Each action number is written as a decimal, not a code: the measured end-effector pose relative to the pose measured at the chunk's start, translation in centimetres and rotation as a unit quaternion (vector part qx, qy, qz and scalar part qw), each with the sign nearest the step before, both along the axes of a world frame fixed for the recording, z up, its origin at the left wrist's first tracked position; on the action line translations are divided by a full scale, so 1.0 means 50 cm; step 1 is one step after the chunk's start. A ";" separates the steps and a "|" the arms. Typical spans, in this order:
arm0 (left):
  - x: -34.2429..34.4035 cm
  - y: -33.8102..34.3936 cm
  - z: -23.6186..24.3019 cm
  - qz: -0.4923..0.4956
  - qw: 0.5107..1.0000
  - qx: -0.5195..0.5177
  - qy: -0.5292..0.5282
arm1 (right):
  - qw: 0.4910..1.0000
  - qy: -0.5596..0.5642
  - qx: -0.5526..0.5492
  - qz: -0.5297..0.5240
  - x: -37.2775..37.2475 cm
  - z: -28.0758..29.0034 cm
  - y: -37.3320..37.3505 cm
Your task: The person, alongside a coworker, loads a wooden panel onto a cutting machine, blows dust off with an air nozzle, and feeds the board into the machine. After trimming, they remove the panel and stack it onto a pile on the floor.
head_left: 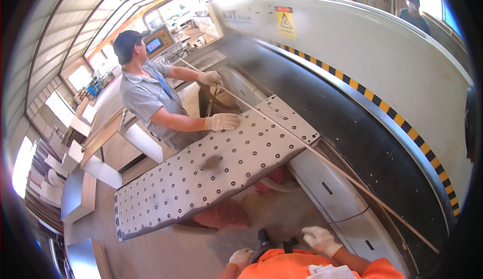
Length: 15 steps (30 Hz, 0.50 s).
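Closest to the camera is an orange sleeve, and from it the right hand (321,239) in a white work glove rises beside the grey lower cover (336,198) of the machine. Its grip is loose and half curled, holding nothing. The left hand (241,257), also gloved, is low near the floor; its fingers are bent, and I cannot tell if it grips anything.

A perforated steel sheet (211,165), long and full of small round holes, lies tilted on the machine's front, its far end at the black bending beam (352,128). A co-worker's gloved hand (222,122) presses flat on its upper edge. A thin wooden strip (327,160) crosses over the sheet's corner.

Since only one side is held, I judge the sheet could slide or tip down toward the floor. Sharp edges could also cut a hand, and fingers near the beam could be pinched.

One yellow triangle warning sign (286,22) with a red band above it sits on the white upper housing (382,57). Yellow and black hazard stripes (392,115) follow the housing's lower edge. An orange control panel (157,41) with a blue screen stands behind the co-worker.
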<state>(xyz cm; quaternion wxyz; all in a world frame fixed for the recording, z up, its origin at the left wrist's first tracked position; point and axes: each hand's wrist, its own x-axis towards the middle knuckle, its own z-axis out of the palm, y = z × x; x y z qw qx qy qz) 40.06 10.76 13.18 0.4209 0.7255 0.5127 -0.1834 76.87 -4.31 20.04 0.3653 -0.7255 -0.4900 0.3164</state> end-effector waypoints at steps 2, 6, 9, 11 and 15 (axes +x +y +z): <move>-0.003 -0.007 -0.007 0.004 1.000 0.006 -0.012 | 0.997 0.050 -0.048 0.042 -0.047 -0.015 -0.010; -0.014 -0.026 -0.006 0.046 0.999 -0.007 -0.009 | 0.988 0.078 -0.117 0.068 -0.069 -0.012 -0.027; -0.031 -0.035 0.007 -0.012 1.000 -0.005 -0.009 | 0.986 0.061 -0.148 0.048 -0.067 0.016 -0.047; -0.045 -0.037 0.016 0.017 1.000 -0.025 0.004 | 0.972 0.057 -0.220 0.058 -0.074 0.031 -0.073; -0.083 -0.030 0.021 -0.002 1.000 -0.012 -0.006 | 0.947 0.052 -0.315 0.015 -0.123 -0.004 -0.157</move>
